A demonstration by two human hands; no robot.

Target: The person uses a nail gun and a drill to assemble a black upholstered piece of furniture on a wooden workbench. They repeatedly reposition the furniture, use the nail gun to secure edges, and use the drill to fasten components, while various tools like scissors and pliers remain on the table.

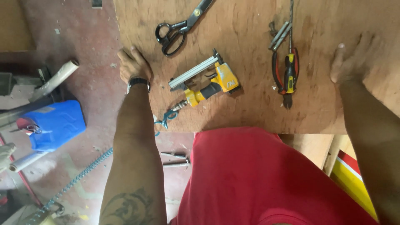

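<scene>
Plywood surface (250, 112), a brown, scuffed wooden board, is what both hands touch: it lies straight ahead of the person in the red shirt (266, 179), with its near edge running across in front of the body. The left hand (132, 64) rests at the board's left edge, fingers curled over the corner, gripping that edge; a black wristwatch (138, 81) sits just behind it. The right hand (354, 60) lies flat on the board, fingers spread and pressing down, holding nothing.

Between the two hands, nearer the left one, lies the yellow and grey pneumatic staple gun (206, 79). Its long grey magazine points away and to the right of the left hand, its handle back toward the body, and a coiled blue air hose (164, 121) trails off the near edge just right of the left forearm. Just left of the right hand lie red-handled side cutters (286, 75) with a yellow and black screwdriver on top, their long axes running straight away from the body, jaws toward the person. Beyond them are a few grey metal bolts (278, 36). Farther off, ahead of the left hand, black-handled scissors (180, 28) lie slanted, blades pointing away and right.

Left of the left arm, down on the reddish floor (87, 83), stands a blue plastic container (54, 124); I cannot tell what it holds.
</scene>
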